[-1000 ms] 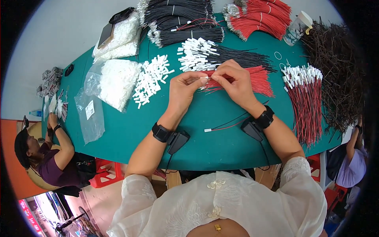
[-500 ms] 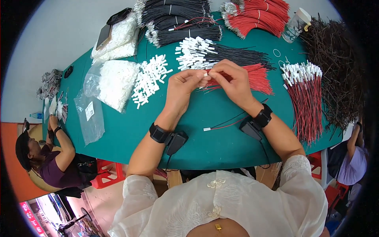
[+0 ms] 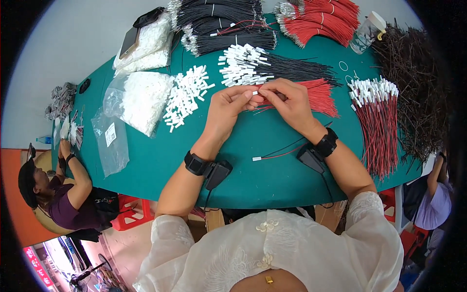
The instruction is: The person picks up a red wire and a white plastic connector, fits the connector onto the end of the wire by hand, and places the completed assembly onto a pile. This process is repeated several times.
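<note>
A small white connector housing (image 3: 255,92) sits pinched between thumb and fingers of my left hand (image 3: 224,109). My right hand (image 3: 292,103) meets it from the other side, its thumb and forefinger pressed together; what they grip is hidden by the fingers. Under and behind my hands lie loose red wires (image 3: 321,97). Just beyond them spreads a pile of black wires with white connectors (image 3: 248,63). Loose white connectors (image 3: 187,95) are scattered left of my left hand. Nearer me lies a single red-and-black wire pair with a white connector (image 3: 256,158).
Bags of white connectors (image 3: 146,100) stand at left beside an empty clear bag (image 3: 111,146). Black wire bundles (image 3: 224,17) and red ones (image 3: 321,19) line the back. Finished-looking wire pairs (image 3: 377,134), a cup (image 3: 367,33) and a dark wire heap (image 3: 413,87) occupy the right.
The view has shifted very slightly. My hands stay together around the connector with almost the same pinch.
</note>
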Motion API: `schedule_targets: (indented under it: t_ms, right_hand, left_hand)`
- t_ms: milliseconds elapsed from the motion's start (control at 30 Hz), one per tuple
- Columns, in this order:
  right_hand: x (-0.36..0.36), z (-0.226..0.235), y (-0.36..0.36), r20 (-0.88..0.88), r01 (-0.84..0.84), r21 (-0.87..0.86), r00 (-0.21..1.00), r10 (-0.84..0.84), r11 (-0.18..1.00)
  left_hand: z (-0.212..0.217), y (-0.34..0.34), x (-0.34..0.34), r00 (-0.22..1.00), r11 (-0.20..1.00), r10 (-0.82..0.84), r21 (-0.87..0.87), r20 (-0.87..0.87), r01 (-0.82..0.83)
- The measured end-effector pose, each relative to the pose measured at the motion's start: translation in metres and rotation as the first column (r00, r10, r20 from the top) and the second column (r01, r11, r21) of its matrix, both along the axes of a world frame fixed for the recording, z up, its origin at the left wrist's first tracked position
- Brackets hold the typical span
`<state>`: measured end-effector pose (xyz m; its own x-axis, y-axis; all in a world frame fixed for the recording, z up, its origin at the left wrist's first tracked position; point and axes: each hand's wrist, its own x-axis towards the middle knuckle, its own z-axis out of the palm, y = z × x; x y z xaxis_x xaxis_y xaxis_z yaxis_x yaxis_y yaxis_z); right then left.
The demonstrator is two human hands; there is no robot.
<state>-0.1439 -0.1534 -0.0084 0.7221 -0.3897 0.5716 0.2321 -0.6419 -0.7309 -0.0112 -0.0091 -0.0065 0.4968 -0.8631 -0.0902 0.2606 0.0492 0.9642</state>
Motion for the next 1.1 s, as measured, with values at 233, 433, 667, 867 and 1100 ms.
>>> schedule_targets:
  t_ms: [233,433,667,867,1100]
  right_hand:
    - [0.001,-0.001,-0.002,0.027,0.009,-0.093,1.000,-0.007,0.996]
    - [-0.001,0.006,-0.006,0.023,-0.011,-0.225,1.000,0.017,0.974]
    - [-0.004,0.009,-0.014,0.028,0.092,-0.339,0.996,-0.087,0.936]
    - [-0.006,0.017,-0.013,-0.013,0.064,-0.360,0.997,-0.074,0.931]
    - [-0.018,0.070,-0.033,-0.755,-0.338,0.071,0.597,0.272,0.938]
  left_hand:
    - [-0.003,0.001,0.002,0.999,1.000,-0.011,-0.010,-0.033,0.010]
    - [0.000,0.004,0.006,0.992,1.000,0.021,-0.021,0.126,-0.018]
    - [0.000,0.004,0.016,0.915,0.986,0.145,0.023,0.376,-0.165]
    - [0.002,0.006,0.017,0.833,0.984,0.148,0.006,0.533,-0.178]
    - [0.043,0.020,0.021,0.700,0.888,-0.439,0.391,0.563,0.243]
